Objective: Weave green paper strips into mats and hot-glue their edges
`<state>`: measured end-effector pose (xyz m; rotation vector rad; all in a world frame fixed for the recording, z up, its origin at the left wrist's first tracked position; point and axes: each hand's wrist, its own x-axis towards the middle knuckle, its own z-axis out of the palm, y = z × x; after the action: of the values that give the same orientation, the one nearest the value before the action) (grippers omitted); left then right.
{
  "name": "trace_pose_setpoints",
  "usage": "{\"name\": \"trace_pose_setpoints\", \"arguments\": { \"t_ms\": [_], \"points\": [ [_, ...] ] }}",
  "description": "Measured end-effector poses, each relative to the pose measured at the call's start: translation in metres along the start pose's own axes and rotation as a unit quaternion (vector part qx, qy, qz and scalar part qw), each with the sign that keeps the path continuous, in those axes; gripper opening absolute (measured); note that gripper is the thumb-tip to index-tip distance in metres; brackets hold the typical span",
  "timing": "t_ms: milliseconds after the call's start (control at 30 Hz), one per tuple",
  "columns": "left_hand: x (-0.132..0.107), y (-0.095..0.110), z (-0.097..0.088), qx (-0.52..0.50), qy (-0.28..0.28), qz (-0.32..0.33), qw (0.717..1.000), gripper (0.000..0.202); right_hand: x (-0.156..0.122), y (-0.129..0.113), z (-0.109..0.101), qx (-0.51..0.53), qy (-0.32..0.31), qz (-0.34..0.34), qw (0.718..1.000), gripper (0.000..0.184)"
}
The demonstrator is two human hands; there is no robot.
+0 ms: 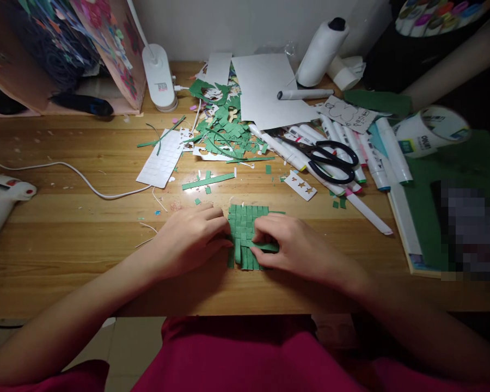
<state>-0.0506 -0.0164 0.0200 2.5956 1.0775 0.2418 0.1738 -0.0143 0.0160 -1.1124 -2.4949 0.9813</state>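
Note:
A small mat woven from green paper strips (247, 220) lies on the wooden desk (73, 228) near its front edge. My left hand (190, 237) rests on the mat's left side, fingers curled and pressing the strips down. My right hand (294, 245) sits on the mat's right side, its fingertips pinching a loose green strip (265, 246) that crosses the lower part of the weave. The bottom ends of the upright strips hang free below the woven rows.
Green paper scraps (224, 128) and a cut green strip (208, 181) lie behind the mat. Black scissors (330, 158) rest on several markers (375, 158). A glue gun (2, 198) with a white cable sits far left, a green cutting mat (453, 169) right.

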Motion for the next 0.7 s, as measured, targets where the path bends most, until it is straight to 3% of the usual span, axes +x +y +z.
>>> {"name": "trace_pose_setpoints", "arguments": {
  "t_ms": [267, 433, 567, 700],
  "points": [
    [0.0, 0.004, 0.002, -0.04, 0.011, 0.007, 0.999, 0.011, 0.001, 0.0, 0.0, 0.002, 0.0, 0.001, 1.0, 0.015],
    [-0.002, 0.01, 0.002, -0.072, -0.042, 0.068, 0.994, 0.027, 0.001, 0.0, 0.001, 0.001, 0.004, 0.0, 1.0, 0.015],
    [-0.002, 0.013, 0.002, -0.053, -0.07, 0.072, 0.994, 0.022, 0.001, 0.0, 0.0, 0.002, 0.004, 0.001, 1.0, 0.015],
    [0.0, 0.018, 0.009, -0.028, -0.039, 0.077, 0.996, 0.02, 0.001, 0.0, 0.0, 0.002, -0.003, 0.004, 1.0, 0.014]
  ]
}}
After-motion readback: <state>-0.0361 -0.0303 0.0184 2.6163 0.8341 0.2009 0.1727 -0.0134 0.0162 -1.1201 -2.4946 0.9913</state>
